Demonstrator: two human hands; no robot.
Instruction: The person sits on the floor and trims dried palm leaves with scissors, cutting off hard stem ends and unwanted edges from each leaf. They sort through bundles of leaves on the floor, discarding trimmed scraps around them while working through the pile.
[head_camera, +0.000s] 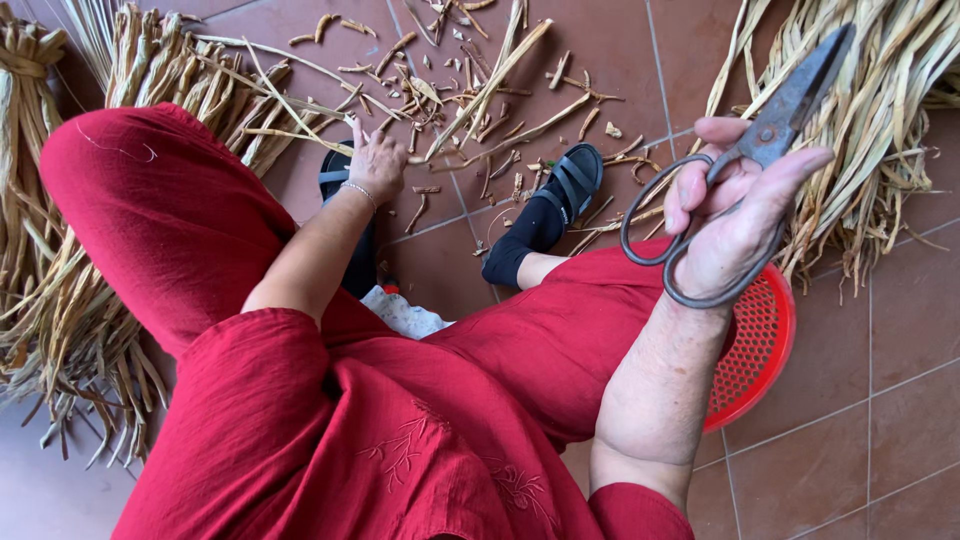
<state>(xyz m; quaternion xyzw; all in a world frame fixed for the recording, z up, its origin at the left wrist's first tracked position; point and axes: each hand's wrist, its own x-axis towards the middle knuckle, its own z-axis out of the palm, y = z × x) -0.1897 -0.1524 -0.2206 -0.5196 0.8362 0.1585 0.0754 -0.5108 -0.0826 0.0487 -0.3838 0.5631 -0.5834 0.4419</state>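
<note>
Reaching for a strip, scissors ready

Your right hand (735, 215) grips the scissors (745, 165); keep blades up while your open left hand (375, 160) picks one dried strip (300, 118).

— What surrounds the red basket (765, 345)?
— A floor (850, 430) of reddish-brown tiles with pale grout lines, under soft, even light.
— And beyond it?
— Straw bundles (880, 120) just above the basket, another heap (60, 300) far left, cut scraps (470, 90) strewn up-left.
</note>
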